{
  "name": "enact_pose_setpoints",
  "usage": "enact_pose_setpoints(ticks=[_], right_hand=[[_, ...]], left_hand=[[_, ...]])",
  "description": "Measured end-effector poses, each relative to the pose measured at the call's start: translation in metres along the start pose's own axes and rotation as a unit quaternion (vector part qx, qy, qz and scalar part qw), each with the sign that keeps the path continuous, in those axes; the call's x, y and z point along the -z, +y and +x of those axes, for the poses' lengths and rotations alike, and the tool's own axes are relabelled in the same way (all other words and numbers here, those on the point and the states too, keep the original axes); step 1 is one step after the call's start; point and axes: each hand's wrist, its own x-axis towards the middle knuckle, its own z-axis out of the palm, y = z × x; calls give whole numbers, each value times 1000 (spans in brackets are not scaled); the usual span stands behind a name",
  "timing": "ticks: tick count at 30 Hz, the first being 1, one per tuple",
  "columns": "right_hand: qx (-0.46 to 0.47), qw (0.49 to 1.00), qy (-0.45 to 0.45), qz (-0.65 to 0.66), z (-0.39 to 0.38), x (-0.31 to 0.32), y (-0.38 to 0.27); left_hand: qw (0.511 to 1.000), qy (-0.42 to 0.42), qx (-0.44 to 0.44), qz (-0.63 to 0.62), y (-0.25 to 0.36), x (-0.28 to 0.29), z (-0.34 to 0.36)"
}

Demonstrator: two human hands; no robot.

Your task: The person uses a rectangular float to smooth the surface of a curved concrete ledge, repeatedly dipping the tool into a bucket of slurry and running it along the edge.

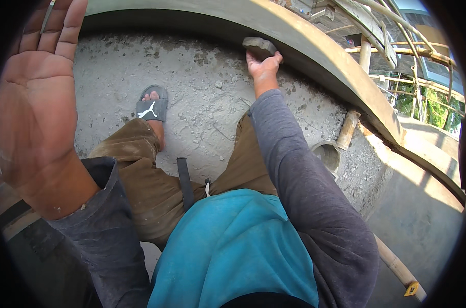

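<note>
My left hand [38, 108] is raised close at the left, palm facing me and fingers stretched out. Between two of its fingers sits a thin pale cigarette [47, 18]; the fingertips run out of the picture. Farther off, my right arm reaches out to the inner face of a low, curved grey wall [315, 64]. In my right hand [264, 65] is a grey block [259, 45] with a flat face and uneven edges, gripped from below. Its material cannot be made out. The block is at the wall's face; whether it touches is unclear.
Rough cement floor [202, 97] with crumbs and dark splashes lies around my sandalled foot [152, 105]. Right of my arm stand a round container [328, 155] and a short bamboo piece [349, 129]. Bamboo poles [407, 50] cross beyond the wall. A long pole [399, 267] lies lower right.
</note>
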Motion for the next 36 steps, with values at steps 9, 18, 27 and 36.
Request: enact_pose_setpoints(ticks=[9,18,27,36], right_hand=[[95,987,66,-108,-46,21,58],[146,983,79,-83,-20,-13,18],[-115,990,-12,-83,-36,-14,126],[245,957,96,-121,-61,-29,-10]], left_hand=[[995,38,74,-60,-3,-20,-1],[992,53,94,-68,1,1,0],[991,76,99,-43,-13,-6,2],[994,40,96,-42,-5,-6,-2]])
